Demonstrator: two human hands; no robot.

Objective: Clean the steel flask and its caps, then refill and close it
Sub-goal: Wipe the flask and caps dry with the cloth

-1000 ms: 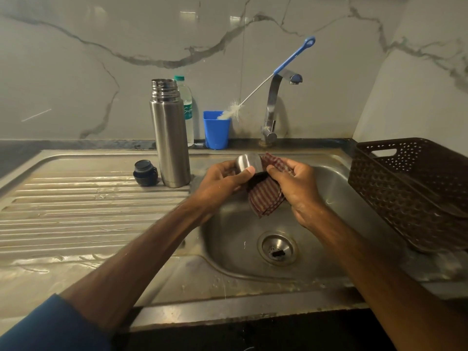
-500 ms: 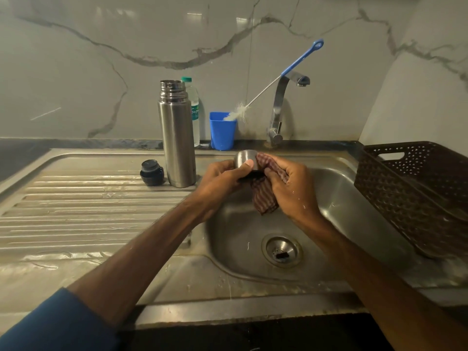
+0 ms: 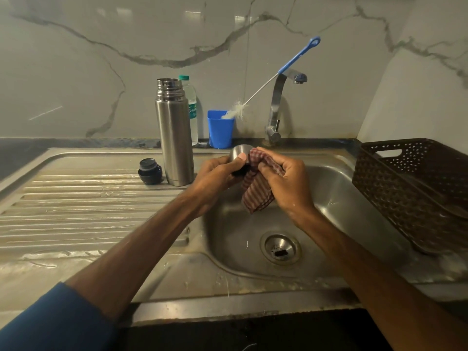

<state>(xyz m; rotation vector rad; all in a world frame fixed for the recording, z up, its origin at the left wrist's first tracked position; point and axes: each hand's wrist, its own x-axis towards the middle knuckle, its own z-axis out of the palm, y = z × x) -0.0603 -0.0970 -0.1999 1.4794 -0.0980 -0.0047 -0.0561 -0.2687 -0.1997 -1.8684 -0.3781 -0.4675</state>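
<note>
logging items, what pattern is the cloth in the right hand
The cloth is maroon-and-pale checked, clearest in the head view.

1 head view, forward and down, near the sink (image 3: 354, 211)

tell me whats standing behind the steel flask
A clear plastic water bottle with a green cap stands behind the steel flask. Only its cap and right side show; the flask covers the rest.
</note>
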